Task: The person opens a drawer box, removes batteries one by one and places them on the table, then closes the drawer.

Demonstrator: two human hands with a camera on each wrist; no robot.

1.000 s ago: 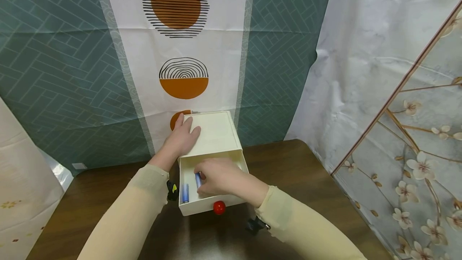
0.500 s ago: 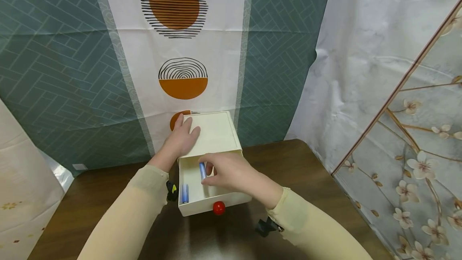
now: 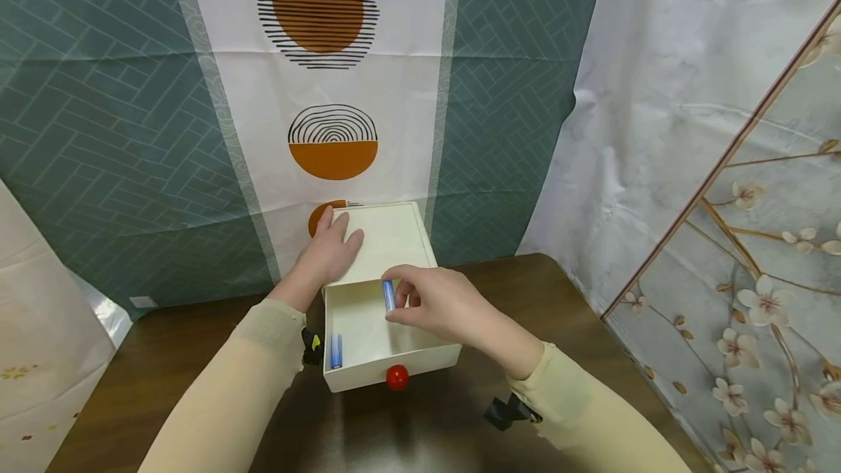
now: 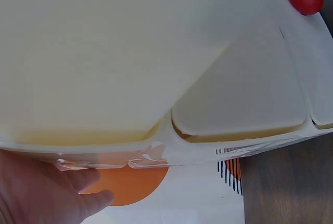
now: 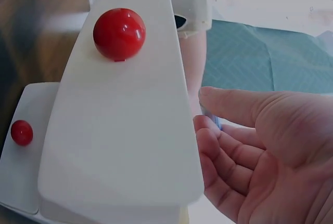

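A white drawer box [image 3: 394, 243] stands on the table with its top drawer [image 3: 427, 366] pulled out, a red round knob [image 3: 397, 377] on the front. My right hand [image 3: 450, 303] pinches a small blue battery [image 3: 389, 295] between thumb and fingertips, raised over the drawer's inside. Another blue battery [image 3: 336, 351] lies along the drawer's left wall. My left hand [image 3: 331, 250] rests on the left edge of the box top, fingers spread. In the right wrist view, just a sliver of the held battery [image 5: 217, 124] shows behind my thumb.
Below, a second drawer [image 5: 31, 172] with its own red knob [image 5: 22, 132] is pushed in. The brown wooden table [image 3: 525, 305] ends near a patterned cloth backdrop [image 3: 506, 130] behind the box. A dark wrist camera mount [image 3: 509, 412] hangs under my right sleeve.
My right hand has lifted the battery off the drawer bottom and drawn it up and to the right. My left hand has stayed on the box top.
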